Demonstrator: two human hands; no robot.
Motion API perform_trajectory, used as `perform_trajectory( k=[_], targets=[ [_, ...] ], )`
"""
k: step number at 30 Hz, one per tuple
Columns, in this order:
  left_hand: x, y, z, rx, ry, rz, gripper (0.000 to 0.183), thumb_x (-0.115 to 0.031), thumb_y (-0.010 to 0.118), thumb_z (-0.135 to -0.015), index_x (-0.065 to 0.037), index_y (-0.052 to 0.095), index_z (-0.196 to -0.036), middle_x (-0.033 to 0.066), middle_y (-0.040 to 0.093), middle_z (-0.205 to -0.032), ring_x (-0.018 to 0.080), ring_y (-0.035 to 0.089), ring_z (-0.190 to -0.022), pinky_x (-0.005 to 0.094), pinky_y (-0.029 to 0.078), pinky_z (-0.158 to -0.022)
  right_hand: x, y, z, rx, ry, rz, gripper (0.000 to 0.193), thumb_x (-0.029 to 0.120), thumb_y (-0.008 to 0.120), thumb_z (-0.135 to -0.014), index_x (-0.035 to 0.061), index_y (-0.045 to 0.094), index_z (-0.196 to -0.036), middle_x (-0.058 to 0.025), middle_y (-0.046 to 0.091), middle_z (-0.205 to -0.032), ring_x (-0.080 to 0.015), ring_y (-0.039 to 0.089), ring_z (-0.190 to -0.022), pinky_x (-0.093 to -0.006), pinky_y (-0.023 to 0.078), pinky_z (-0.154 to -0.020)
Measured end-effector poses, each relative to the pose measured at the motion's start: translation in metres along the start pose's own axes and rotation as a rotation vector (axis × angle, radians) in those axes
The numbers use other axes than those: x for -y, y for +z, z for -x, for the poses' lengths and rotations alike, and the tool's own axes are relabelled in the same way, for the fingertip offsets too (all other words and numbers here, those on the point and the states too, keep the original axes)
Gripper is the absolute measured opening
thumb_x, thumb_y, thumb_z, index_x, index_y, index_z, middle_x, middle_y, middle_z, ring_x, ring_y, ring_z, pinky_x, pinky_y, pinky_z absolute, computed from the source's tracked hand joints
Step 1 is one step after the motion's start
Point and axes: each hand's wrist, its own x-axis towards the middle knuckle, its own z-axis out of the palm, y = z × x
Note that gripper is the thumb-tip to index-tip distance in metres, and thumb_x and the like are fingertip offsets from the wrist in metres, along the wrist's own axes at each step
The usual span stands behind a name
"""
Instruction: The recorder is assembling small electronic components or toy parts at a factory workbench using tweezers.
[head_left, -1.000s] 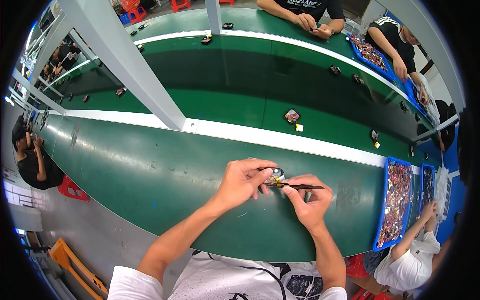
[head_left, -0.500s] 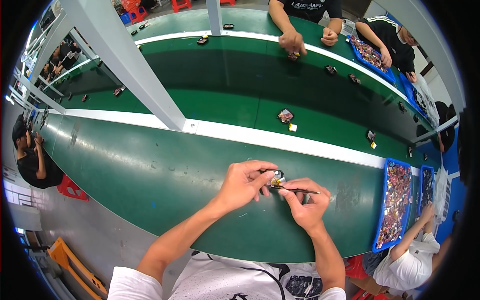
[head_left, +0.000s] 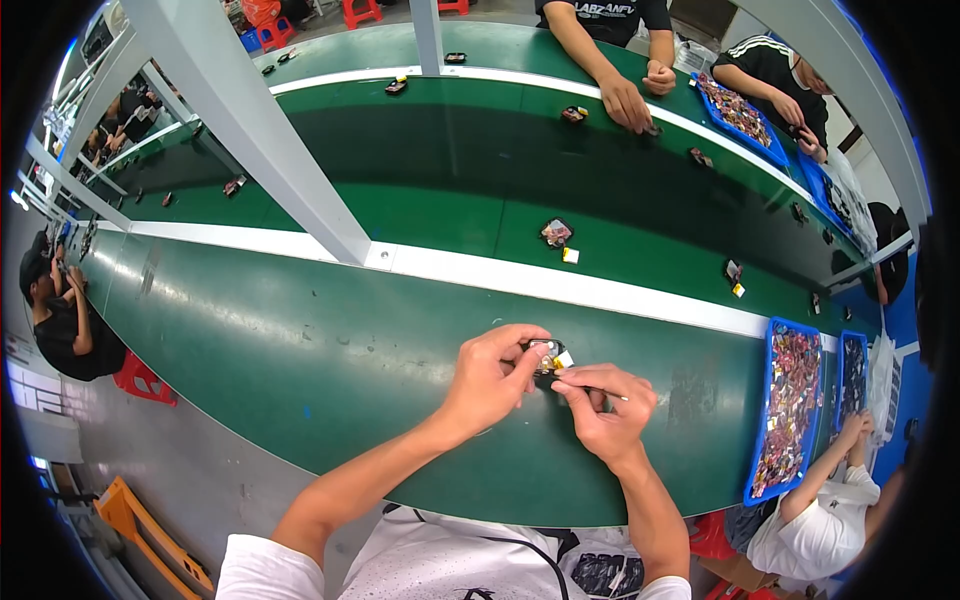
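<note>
Above the green worktop, my left hand [head_left: 488, 379] is closed on the edge of a small black device housing [head_left: 550, 357]. Inside the housing a pale part and a yellow piece show, too small to make out fully. My right hand [head_left: 608, 405] meets the housing's right side with thumb and forefinger pinched. A slim, dark, tweezer-like tool [head_left: 618, 397] lies in that hand, mostly hidden by the fingers, its rear end poking out to the right. What its tip touches cannot be seen.
A blue tray [head_left: 790, 410] heaped with small circuit parts stands to the right. Beyond a white rail [head_left: 560, 287] runs a green conveyor belt [head_left: 430, 215] carrying several open housings [head_left: 556, 233]. A metal post [head_left: 250, 130] rises at left. Co-workers sit across and at both sides.
The tool's rear end has swung downward and shows less beyond my right fingers. Housings on the belt have shifted slightly left. A co-worker's hand across the belt has moved right, leaving a housing behind.
</note>
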Motion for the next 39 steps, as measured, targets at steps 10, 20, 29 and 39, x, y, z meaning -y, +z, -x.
perform_trajectory(
  k=[10,20,29,39],
  targets=[
    [0.005,0.003,0.0,-0.036,0.124,-0.128,0.018,-0.005,0.062,-0.099,0.003,0.067,-0.114,0.0089,0.067,-0.087,0.0101,0.061,-0.058,0.0251,0.047,-0.043,0.002,-0.005,-0.002,0.042,-0.006,0.045,0.015,-0.001,0.084,-0.073,0.006,0.075,-0.082,-0.0064,0.076,-0.08,-0.0089,0.049,-0.042,-0.0238,0.04,-0.045],
    [0.012,-0.002,-0.004,0.031,0.213,-0.304,0.02,-0.004,0.066,-0.096,0.002,0.068,-0.115,0.0083,0.068,-0.091,0.0088,0.062,-0.06,0.0237,0.047,-0.041,0.004,-0.005,-0.002,0.073,-0.029,0.025,0.013,-0.003,0.081,-0.074,0.0057,0.074,-0.081,-0.0061,0.076,-0.078,-0.0173,0.07,-0.059,-0.0266,0.052,-0.054],
    [0.008,0.004,-0.001,-0.027,0.043,-0.164,0.018,-0.001,0.067,-0.095,0.004,0.069,-0.112,0.0065,0.071,-0.077,0.0074,0.06,-0.055,0.0232,0.046,-0.042,0.005,-0.005,-0.003,0.087,-0.04,0.052,0.012,-0.002,0.081,-0.075,0.0061,0.073,-0.08,-0.005,0.075,-0.076,-0.0178,0.07,-0.06,-0.027,0.052,-0.054],
    [-0.01,-0.016,-0.031,-0.072,-0.008,-0.074,0.021,-0.002,0.063,-0.096,0.009,0.063,-0.115,0.0112,0.068,-0.088,0.0126,0.063,-0.056,0.026,0.051,-0.044,-0.008,-0.004,-0.001,-0.047,-0.04,-0.003,0.017,0.0,0.084,-0.074,0.0047,0.075,-0.088,-0.0067,0.076,-0.087,-0.0059,0.043,-0.042,-0.0226,0.035,-0.042]
  ],
)
